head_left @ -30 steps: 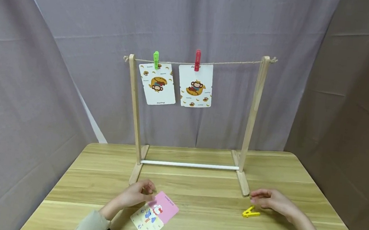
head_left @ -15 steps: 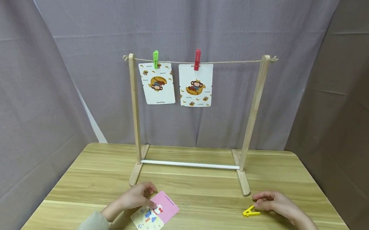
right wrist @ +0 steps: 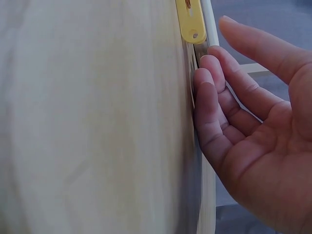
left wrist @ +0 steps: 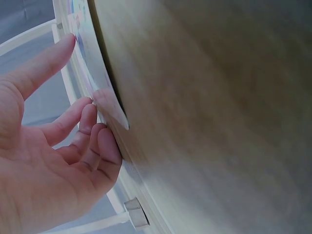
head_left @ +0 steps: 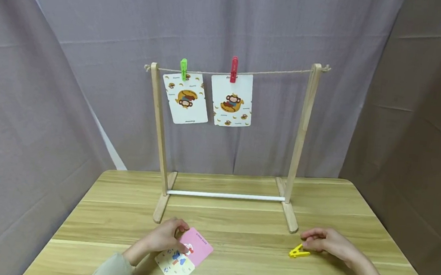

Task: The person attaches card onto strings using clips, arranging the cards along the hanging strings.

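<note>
A card with pink and pale yellow halves [head_left: 202, 246] lies on the table at the front left. My left hand [head_left: 162, 237] is over its left corner, thumb tip on the printed face and the other fingers bent by the edge. In the left wrist view the thumb stands apart from those fingers beside the card [left wrist: 109, 105]. At the right a yellow clothespin [head_left: 298, 252] rests on the wood. My right hand [head_left: 332, 247] is just beside it, thumb and fingertips close to one end. The right wrist view has the clothespin [right wrist: 191, 22] beyond the parted thumb and fingers.
A wooden frame [head_left: 302, 132] with a white crossbar [head_left: 226, 196] stands behind the hands. From its string [head_left: 277, 72] hang two monkey cards, the left [head_left: 188, 111] under a green clothespin [head_left: 183, 68], the right [head_left: 226, 84] under a red one [head_left: 234, 69]. Grey curtains surround the table.
My left thumb has moved right, farther over the printed card. The right hand has shifted slightly down and right beside the yellow clothespin. Card and clothespin stay on the table.
</note>
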Available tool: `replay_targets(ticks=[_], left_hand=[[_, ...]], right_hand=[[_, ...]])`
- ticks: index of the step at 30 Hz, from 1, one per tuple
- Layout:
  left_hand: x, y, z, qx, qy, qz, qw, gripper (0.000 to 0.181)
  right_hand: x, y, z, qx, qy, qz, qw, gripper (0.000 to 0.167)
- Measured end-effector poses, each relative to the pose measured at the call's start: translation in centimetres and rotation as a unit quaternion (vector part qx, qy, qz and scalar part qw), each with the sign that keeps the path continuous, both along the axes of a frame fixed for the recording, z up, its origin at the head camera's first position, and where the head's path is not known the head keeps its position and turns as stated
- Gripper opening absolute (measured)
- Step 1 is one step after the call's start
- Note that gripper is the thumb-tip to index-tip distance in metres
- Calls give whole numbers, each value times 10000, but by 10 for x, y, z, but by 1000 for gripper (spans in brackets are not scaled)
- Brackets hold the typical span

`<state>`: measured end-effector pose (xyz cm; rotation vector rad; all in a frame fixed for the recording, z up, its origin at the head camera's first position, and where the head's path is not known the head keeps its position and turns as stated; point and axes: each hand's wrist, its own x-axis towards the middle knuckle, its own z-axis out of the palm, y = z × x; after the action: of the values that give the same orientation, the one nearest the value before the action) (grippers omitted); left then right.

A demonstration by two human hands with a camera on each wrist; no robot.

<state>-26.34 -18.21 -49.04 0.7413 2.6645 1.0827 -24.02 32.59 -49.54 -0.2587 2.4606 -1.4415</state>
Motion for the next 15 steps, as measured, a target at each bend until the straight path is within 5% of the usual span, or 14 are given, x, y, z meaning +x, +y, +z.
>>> replay_targets(ticks=[15], left_hand=[[1, 3, 0, -83, -57, 48, 9999, 58]], right_hand=[[-1, 1, -1, -102, -6, 154, 9998, 41]])
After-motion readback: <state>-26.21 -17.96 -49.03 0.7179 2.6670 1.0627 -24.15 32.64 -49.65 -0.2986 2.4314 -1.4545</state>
